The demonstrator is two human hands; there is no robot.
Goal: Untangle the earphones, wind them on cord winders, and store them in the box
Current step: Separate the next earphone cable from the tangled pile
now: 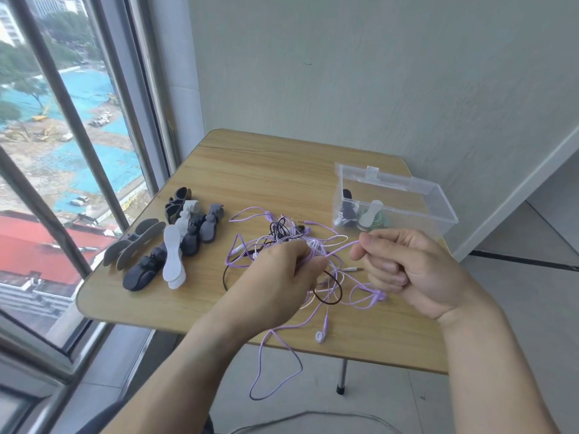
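Left hand (279,270) grips our earphone tangle (282,236), right hand (404,264) pinches a purple cord (340,249); hard pulling may tighten knots.

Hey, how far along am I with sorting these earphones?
Early. Two wound earphones already sit in the clear box. In hand: your left hand grips the tangle while your right hand pinches a purple cord. Left: separating purple, white and dark cords, then winding them on the spare winders.
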